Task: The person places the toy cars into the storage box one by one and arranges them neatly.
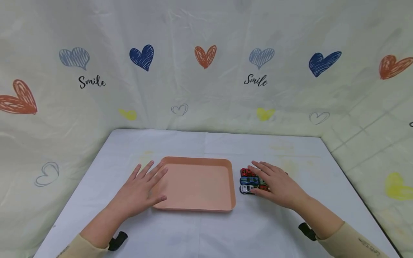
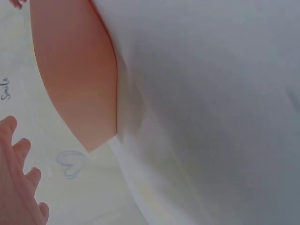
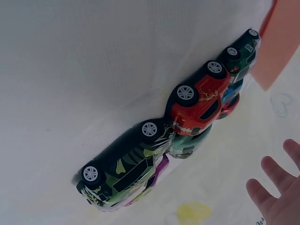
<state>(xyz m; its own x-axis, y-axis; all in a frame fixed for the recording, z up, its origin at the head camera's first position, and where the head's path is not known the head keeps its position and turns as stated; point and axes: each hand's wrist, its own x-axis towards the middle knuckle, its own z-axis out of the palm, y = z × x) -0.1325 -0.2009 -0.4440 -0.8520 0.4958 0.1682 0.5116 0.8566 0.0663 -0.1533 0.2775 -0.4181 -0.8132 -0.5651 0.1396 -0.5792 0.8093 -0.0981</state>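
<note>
A shallow pink tray [image 1: 196, 184] lies on the white table. My left hand [image 1: 138, 193] is held over the tray's left edge, fingers straight and spread, holding nothing. My right hand [image 1: 277, 184] hovers with extended fingers above a cluster of small toy cars, partly hiding them in the head view. At the cluster's left side are a red toy car [image 1: 246, 172], a blue one [image 1: 249, 180] and a white one [image 1: 246, 189]. The right wrist view shows a green-and-black toy car [image 3: 124, 173] nearest, then an orange-red one [image 3: 199, 103], with several more behind.
A white cloth covers the table [image 1: 213, 233]. Behind and beside it hangs a pale curtain [image 1: 206, 28] printed with hearts and the word "Smile". The tray's right rim stands just left of the cars. Each wrist wears a dark strap-like piece.
</note>
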